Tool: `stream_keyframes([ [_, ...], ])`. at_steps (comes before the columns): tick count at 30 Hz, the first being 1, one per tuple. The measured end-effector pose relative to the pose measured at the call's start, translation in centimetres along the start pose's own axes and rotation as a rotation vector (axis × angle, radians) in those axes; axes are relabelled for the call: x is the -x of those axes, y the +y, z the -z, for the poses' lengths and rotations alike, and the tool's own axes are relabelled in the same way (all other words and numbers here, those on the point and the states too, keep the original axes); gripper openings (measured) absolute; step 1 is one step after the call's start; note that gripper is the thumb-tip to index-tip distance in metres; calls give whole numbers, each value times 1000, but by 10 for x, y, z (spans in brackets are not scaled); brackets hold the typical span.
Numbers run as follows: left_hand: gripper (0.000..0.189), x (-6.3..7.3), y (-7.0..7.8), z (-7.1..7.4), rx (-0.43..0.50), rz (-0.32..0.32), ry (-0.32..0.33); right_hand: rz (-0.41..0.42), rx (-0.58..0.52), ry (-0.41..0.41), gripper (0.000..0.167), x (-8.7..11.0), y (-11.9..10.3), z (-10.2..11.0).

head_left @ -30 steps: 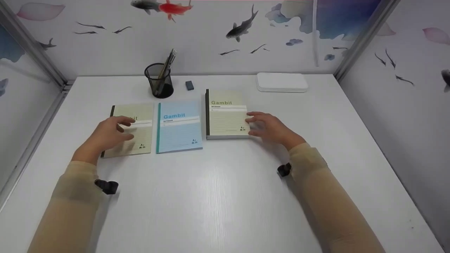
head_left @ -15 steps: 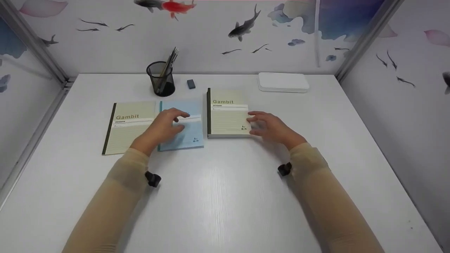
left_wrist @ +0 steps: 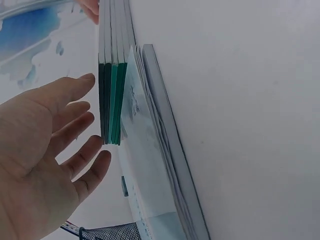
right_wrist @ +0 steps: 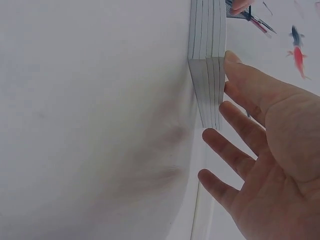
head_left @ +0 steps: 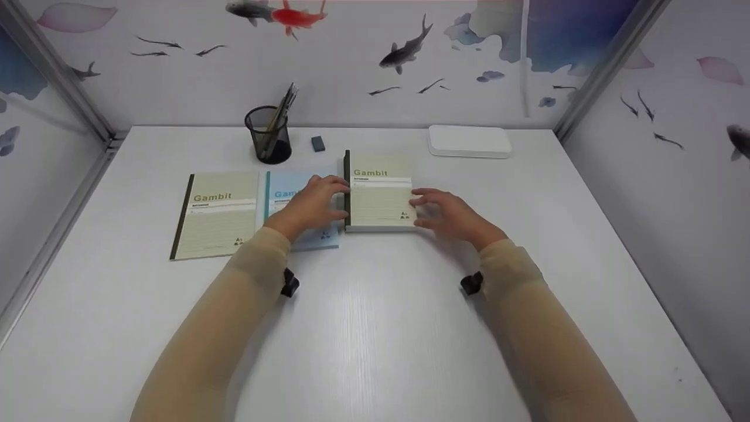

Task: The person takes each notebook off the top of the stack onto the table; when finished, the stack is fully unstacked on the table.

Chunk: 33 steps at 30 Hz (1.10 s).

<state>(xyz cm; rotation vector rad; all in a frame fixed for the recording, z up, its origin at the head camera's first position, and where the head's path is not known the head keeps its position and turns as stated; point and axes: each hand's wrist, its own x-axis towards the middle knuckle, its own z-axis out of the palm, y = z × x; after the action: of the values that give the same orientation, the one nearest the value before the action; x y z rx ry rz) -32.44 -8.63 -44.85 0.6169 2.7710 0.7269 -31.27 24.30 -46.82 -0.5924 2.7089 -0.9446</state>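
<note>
A stack of several notebooks, topped by a beige "Gambit" cover with a dark spine, lies flat on the table. My left hand is at its spine side, fingers spread and thumb close to the dark and green spines in the left wrist view. Opposite, my right hand has its fingertips right at the stack's right edge. In the right wrist view the thumb is at the stack's top corner, with the other fingers apart. Partly covered by my left hand is a blue notebook.
Left of the blue notebook lies another beige notebook. A black mesh pen cup with pens stands at the back, beside a dark eraser. A white flat case sits at the back right. Printed walls border the white table.
My left hand has moved right, from over the left beige notebook, across the blue one, to the stack's spine side. My right hand stays at the stack's right edge.
</note>
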Motion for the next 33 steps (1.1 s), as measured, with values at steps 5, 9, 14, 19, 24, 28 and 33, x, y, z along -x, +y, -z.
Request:
stream_keyframes([
  [5, 56, -4, -2, 1, -41, 42, -19, -6, -9, 2, 46, -2, 1, -2],
  [9, 57, -8, 1, 3, -37, 60, -23, -32, -60, 21, 48, 0, 2, -2],
  [14, 58, -9, 5, 6, -32, 71, -25, -160, -208, 80, 52, -4, -1, 0],
  [19, 58, -8, 9, 7, -20, 89, -30, -283, -340, 153, 50, -16, 0, 2],
  [24, 56, -8, 11, 4, -30, 83, -38, -350, -409, 165, 55, -28, 4, -3],
  [28, 55, -6, 10, 4, -42, 85, -29, -387, -428, 163, 59, -34, -1, -9],
  [33, 60, -4, 7, 4, -39, 89, -4, -418, -413, 172, 55, -36, -12, -10],
])
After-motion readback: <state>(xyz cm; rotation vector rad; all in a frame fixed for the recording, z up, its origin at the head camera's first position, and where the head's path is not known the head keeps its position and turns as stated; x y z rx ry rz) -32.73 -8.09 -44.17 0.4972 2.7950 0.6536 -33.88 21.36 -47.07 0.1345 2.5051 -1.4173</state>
